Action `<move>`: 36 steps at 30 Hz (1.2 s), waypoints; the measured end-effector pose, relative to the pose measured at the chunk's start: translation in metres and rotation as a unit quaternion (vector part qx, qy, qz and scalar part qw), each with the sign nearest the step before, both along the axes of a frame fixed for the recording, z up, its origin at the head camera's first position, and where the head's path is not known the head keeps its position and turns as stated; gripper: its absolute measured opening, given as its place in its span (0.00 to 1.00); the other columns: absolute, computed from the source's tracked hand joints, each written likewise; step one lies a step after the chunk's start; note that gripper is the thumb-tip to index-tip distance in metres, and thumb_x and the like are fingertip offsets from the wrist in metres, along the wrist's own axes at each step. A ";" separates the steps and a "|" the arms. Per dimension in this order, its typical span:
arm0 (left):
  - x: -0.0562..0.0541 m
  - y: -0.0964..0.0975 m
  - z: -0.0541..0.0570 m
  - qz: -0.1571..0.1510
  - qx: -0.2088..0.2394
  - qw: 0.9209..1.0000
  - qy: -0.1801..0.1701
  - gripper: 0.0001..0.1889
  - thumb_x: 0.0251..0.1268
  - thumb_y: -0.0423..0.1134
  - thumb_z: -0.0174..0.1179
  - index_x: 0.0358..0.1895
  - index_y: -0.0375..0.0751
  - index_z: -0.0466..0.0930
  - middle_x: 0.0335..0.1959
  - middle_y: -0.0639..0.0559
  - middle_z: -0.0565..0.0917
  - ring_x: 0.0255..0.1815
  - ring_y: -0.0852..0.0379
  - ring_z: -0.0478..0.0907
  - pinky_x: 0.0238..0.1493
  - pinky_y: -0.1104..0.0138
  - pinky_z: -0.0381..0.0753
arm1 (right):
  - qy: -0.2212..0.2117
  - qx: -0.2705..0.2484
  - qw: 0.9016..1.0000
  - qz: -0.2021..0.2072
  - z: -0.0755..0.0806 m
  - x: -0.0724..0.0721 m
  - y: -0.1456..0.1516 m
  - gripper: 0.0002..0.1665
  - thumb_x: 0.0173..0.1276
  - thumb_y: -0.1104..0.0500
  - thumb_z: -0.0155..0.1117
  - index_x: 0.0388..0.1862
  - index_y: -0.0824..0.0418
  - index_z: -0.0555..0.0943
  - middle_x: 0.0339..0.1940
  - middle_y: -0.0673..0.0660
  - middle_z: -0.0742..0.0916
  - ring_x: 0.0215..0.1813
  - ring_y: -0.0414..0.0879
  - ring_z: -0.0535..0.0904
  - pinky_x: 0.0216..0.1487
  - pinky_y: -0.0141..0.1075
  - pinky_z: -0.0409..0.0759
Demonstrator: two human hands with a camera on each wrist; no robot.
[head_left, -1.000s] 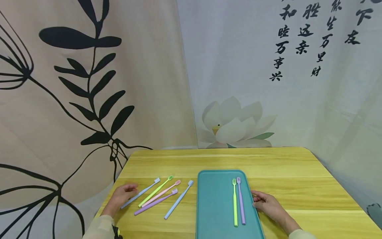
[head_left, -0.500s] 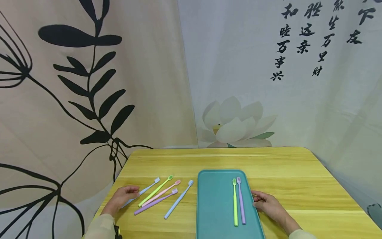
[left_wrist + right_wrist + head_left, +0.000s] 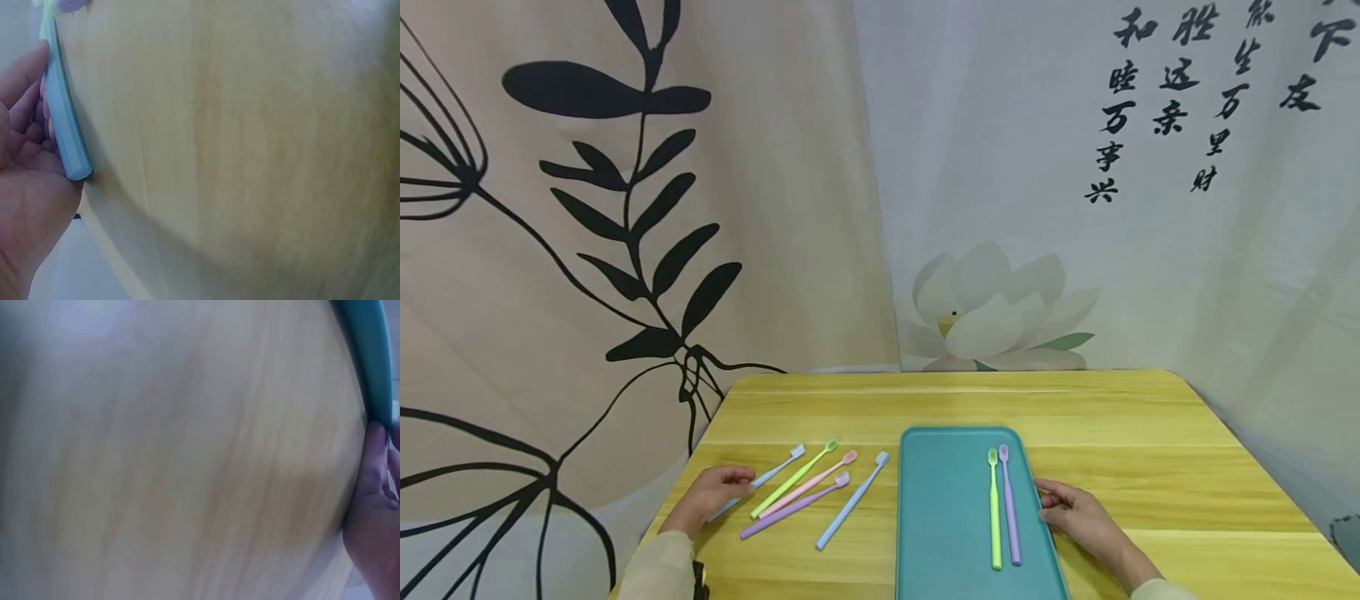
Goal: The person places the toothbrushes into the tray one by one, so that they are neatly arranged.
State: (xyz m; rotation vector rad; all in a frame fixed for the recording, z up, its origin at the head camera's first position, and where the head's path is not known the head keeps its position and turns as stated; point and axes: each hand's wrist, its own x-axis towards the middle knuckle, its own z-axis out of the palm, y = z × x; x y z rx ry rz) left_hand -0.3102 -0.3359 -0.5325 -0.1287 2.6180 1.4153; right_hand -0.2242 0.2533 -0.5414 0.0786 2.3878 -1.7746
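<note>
My left hand (image 3: 706,497) is over the handle of the leftmost blue toothbrush (image 3: 772,473), thumb and fingers around it. In the left wrist view, the thumb tip meets the blue handle (image 3: 67,119), with fingers behind it and the handle's end near the palm. To the right lie a green toothbrush (image 3: 790,483), a pink toothbrush (image 3: 808,486), a purple toothbrush (image 3: 793,507) and another blue toothbrush (image 3: 852,503). My right hand (image 3: 1081,515) grips the right rim of a teal tray (image 3: 943,508). On this tray, a green toothbrush (image 3: 995,517) lies beside a purple toothbrush (image 3: 1011,512).
The wooden table (image 3: 1112,408) has rounded far corners. Behind it hangs a patterned curtain (image 3: 797,208) with dark leaves, a pale lotus and writing. The tray reaches the bottom edge of the head view.
My left hand has moved a little right, from beside the leftmost blue toothbrush to over its handle. My right hand stays at the tray's rim. The head view has shifted slightly.
</note>
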 end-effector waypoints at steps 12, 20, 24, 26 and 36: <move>0.002 0.003 0.000 -0.004 -0.033 0.999 0.000 0.12 0.64 0.35 0.66 0.48 0.33 0.85 0.45 0.46 0.85 0.49 0.47 0.79 0.53 0.49 0.75 | 0.003 0.004 1.000 -0.011 0.001 -0.001 -0.001 0.33 0.66 0.68 0.63 0.69 0.74 0.68 0.47 0.61 0.79 0.47 0.49 0.76 0.45 0.39 0.82; 0.003 0.006 0.001 -0.002 -0.038 0.999 0.007 0.10 0.64 0.35 0.66 0.45 0.35 0.86 0.43 0.48 0.85 0.48 0.48 0.78 0.52 0.49 0.75 | 0.001 -0.002 1.000 -0.007 0.001 -0.001 0.000 0.33 0.67 0.68 0.63 0.70 0.75 0.67 0.46 0.61 0.79 0.47 0.50 0.75 0.45 0.40 0.83; 0.003 0.006 0.000 -0.004 -0.044 0.999 0.012 0.09 0.64 0.35 0.66 0.44 0.35 0.86 0.43 0.48 0.85 0.47 0.49 0.78 0.51 0.51 0.75 | -0.003 -0.006 1.000 -0.005 0.001 0.000 0.001 0.33 0.67 0.69 0.63 0.69 0.76 0.67 0.46 0.61 0.79 0.47 0.50 0.76 0.45 0.41 0.83; 0.002 0.006 -0.001 -0.004 -0.045 0.999 0.018 0.09 0.64 0.35 0.66 0.44 0.35 0.86 0.42 0.48 0.85 0.47 0.49 0.78 0.51 0.52 0.75 | 0.001 -0.006 1.000 -0.006 0.001 0.000 0.000 0.33 0.67 0.68 0.62 0.69 0.76 0.67 0.46 0.61 0.79 0.47 0.50 0.76 0.45 0.41 0.83; 0.003 0.003 -0.002 0.011 -0.047 0.998 0.038 0.11 0.64 0.35 0.65 0.47 0.33 0.86 0.46 0.43 0.85 0.50 0.47 0.79 0.50 0.53 0.76 | 0.006 -0.008 1.000 -0.003 -0.002 0.000 0.000 0.33 0.66 0.69 0.62 0.69 0.76 0.67 0.47 0.62 0.78 0.47 0.50 0.76 0.45 0.39 0.82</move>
